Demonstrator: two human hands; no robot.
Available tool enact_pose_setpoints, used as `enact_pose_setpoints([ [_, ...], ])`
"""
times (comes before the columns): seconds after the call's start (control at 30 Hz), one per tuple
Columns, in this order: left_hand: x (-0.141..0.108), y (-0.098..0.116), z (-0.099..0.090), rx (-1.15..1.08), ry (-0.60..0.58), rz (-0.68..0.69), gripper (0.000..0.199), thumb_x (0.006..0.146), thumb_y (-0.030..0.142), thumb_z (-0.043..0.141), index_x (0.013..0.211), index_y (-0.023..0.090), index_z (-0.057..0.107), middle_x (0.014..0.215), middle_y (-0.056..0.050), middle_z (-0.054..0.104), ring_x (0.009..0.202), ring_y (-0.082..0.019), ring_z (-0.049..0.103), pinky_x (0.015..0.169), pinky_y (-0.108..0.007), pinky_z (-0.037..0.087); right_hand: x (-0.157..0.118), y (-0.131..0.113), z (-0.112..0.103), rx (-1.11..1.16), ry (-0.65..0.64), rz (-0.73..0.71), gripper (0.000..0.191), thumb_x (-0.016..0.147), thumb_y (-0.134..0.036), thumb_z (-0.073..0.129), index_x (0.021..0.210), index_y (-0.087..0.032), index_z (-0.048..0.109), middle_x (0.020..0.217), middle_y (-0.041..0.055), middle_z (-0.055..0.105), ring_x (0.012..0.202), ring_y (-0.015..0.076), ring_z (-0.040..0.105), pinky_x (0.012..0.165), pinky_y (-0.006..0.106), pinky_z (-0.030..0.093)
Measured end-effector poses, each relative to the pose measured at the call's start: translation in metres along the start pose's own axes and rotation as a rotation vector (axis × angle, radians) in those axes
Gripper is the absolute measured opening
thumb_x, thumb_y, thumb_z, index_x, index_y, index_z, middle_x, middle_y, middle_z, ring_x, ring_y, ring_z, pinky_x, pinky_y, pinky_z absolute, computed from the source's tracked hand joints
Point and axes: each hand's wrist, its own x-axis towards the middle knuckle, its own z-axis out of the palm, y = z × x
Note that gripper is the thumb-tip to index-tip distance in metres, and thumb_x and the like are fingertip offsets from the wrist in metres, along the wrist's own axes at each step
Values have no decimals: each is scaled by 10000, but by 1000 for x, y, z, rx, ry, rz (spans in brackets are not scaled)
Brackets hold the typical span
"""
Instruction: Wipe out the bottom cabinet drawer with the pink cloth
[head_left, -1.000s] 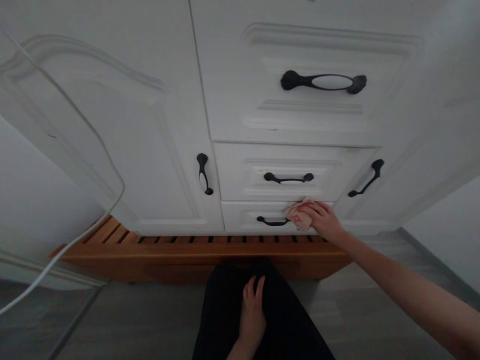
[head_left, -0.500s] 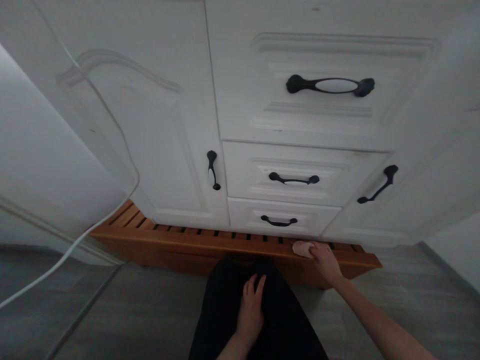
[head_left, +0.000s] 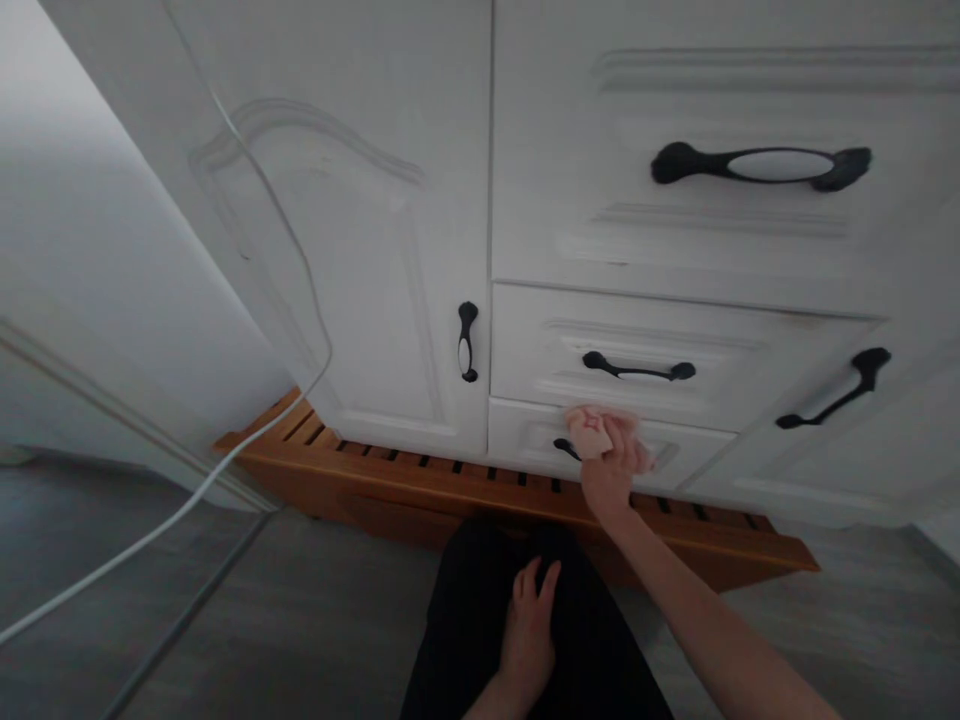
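Observation:
My right hand (head_left: 613,462) grips a small pink cloth (head_left: 589,430) and presses it against the front of the bottom drawer (head_left: 525,440) of a white cabinet, covering most of that drawer's black handle (head_left: 564,447). My left hand (head_left: 529,625) lies flat on my dark-trousered thigh (head_left: 480,620), holding nothing. Above the bottom drawer are a middle drawer (head_left: 645,350) and a large top drawer (head_left: 712,170), each with a black handle.
A cabinet door (head_left: 360,300) with a black handle (head_left: 467,341) stands left of the drawers. A slatted wooden base (head_left: 420,480) runs under the cabinet. A white cable (head_left: 247,440) loops down on the left over grey floor (head_left: 262,620). Another door with a black handle (head_left: 832,390) is at right.
My right hand dropped with the cloth from the bottom drawer to the wooden base, then rose back onto the bottom drawer front. The view shifted left. My left hand stayed on my thigh.

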Motion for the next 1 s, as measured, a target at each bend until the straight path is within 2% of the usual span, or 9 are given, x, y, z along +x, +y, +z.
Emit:
enact_pose_setpoints([
  [0.13, -1, 2, -6, -5, -23, -27, 1000, 643, -130, 282, 1505, 375, 322, 1599, -32, 322, 1469, -222, 301, 1231, -416, 305, 13, -70, 22, 54, -34, -227, 183, 885, -220, 569, 745, -164, 674, 1444, 132, 515, 1349, 301, 411, 1108, 485, 281],
  [0.2, -1, 3, -8, -3, -33, -33, 1012, 629, -134, 286, 1510, 364, 314, 1600, -37, 314, 1467, -229, 301, 1226, -419, 313, 24, -93, 33, 117, -68, -314, 198, 909, -262, 565, 769, -182, 681, 1492, 73, 481, 1381, 269, 389, 1133, 459, 251],
  [0.27, -1, 4, -10, -1, -39, -37, 1022, 618, -139, 284, 1513, 354, 311, 1599, -41, 310, 1465, -231, 301, 1224, -421, 315, 29, -103, 44, 148, -97, -386, 190, 939, -292, 548, 957, -203, 714, 1532, 42, 434, 1405, 247, 369, 1160, 446, 220],
  [0.43, -1, 1, -12, -15, -27, -36, 990, 643, -134, 272, 1511, 339, 322, 1591, -50, 318, 1462, -234, 300, 1215, -415, 328, 0, -81, 69, 208, -299, -688, 385, 977, -217, 485, 1348, -228, 588, 1559, -14, 391, 1354, 180, 438, 1131, 353, 335],
  [0.57, -1, -1, -11, -10, -21, -43, 984, 651, -138, 251, 1513, 333, 321, 1599, -50, 312, 1476, -229, 283, 1223, -414, 312, -25, -66, 76, 269, -537, -686, 565, 926, -75, 459, 1456, -268, 490, 1517, -23, 458, 1350, 131, 454, 1050, 273, 431],
  [0.63, -1, -1, -9, 2, -20, -45, 979, 658, -140, 244, 1514, 328, 319, 1601, -52, 312, 1479, -232, 281, 1220, -417, 315, -23, -72, 72, 278, -553, -704, 512, 945, -113, 467, 1432, -262, 515, 1509, -8, 470, 1354, 134, 454, 1060, 288, 434],
  [0.73, 0, -1, -5, 35, -1, -21, 954, 680, -137, 230, 1517, 310, 317, 1593, -65, 322, 1474, -231, 286, 1226, -419, 307, -3, -89, 63, 248, -429, -788, 409, 993, -238, 467, 1393, -249, 549, 1553, -14, 404, 1422, 158, 372, 1111, 339, 401],
  [0.83, 3, -5, 0, 54, 30, 24, 928, 705, -130, 206, 1514, 309, 326, 1576, -66, 337, 1465, -221, 293, 1234, -419, 294, 13, -94, 65, 175, -380, -814, 468, 1017, -229, 400, 1483, -233, 446, 1595, -26, 320, 1456, 118, 310, 1105, 287, 388],
  [1.0, 4, -14, 4, 45, 71, 35, 902, 732, -122, 205, 1505, 323, 341, 1554, -54, 347, 1448, -208, 317, 1223, -411, 314, -5, -48, 78, 275, -610, -939, 471, 978, -125, 448, 1436, -215, 509, 1525, -12, 443, 1380, 98, 427, 1117, 224, 342],
])
